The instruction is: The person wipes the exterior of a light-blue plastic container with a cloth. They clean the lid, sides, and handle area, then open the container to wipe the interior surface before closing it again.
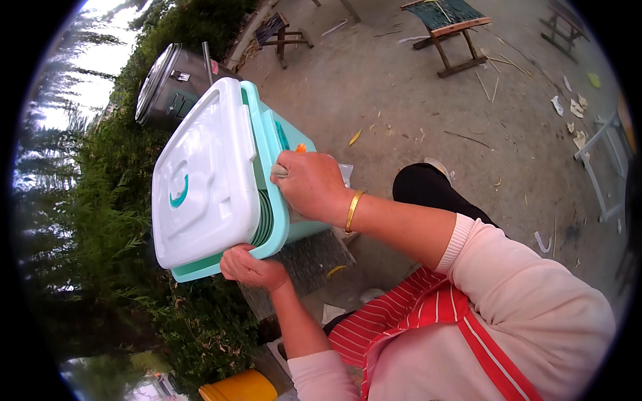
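A mint-green plastic storage tub [306,230] sits before me, tilted in the view. Its white lid [210,165], with a teal handle [179,193], lies askew and leaves a gap along the near rim. Through that gap show stacked green rims [265,220], apparently of plates or bowls. At the tub's corner, my left hand [255,268] grips the rim, fingers against the lid's edge. My right hand [313,185], above a gold bracelet [353,210], is closed at the tub's side around a small pale grey piece [279,172], possibly cloth. An orange bit [301,148] peeks out behind it.
A lidded metal drum [173,95] stands beyond the tub, beside a green hedge [110,225]. Folding stools [449,30] [281,35] stand on concrete [401,115] strewn with scraps and leaves. A yellow container [238,386] is at the lower left.
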{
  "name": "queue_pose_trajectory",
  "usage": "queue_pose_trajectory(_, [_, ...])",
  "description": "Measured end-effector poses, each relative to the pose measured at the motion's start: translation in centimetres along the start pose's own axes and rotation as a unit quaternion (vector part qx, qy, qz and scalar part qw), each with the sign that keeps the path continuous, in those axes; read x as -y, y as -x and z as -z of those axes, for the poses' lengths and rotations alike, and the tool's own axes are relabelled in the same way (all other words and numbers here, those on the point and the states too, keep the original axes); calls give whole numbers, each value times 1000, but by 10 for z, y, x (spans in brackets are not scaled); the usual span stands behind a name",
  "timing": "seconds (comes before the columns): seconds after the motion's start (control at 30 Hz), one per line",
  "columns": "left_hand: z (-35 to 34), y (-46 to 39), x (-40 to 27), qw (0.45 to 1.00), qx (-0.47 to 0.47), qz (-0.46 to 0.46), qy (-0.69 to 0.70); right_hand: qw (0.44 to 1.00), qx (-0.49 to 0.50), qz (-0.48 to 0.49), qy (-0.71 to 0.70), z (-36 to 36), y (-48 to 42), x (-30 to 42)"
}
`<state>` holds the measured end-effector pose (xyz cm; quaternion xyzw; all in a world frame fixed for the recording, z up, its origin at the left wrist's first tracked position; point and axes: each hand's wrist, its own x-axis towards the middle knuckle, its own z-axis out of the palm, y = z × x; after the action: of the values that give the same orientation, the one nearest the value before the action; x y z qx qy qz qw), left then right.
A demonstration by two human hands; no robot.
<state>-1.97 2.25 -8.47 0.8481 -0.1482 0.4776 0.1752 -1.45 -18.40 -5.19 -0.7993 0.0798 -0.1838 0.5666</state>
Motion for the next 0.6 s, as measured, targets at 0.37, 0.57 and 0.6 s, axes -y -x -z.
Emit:
queue_pose_trajectory(0.37, [-1,-1,2,999,8,-3,-31,970,-71,233,5,-30,82,1])
queue_pose_trajectory(0.57, [5,1,13,999,36,-5,-39,941,-22,336,41,-56,106,10])
queue_pose_trajectory(0.6, [4,2,12,999,29,-1,-38,938,-5,347,22,-48,106,9])
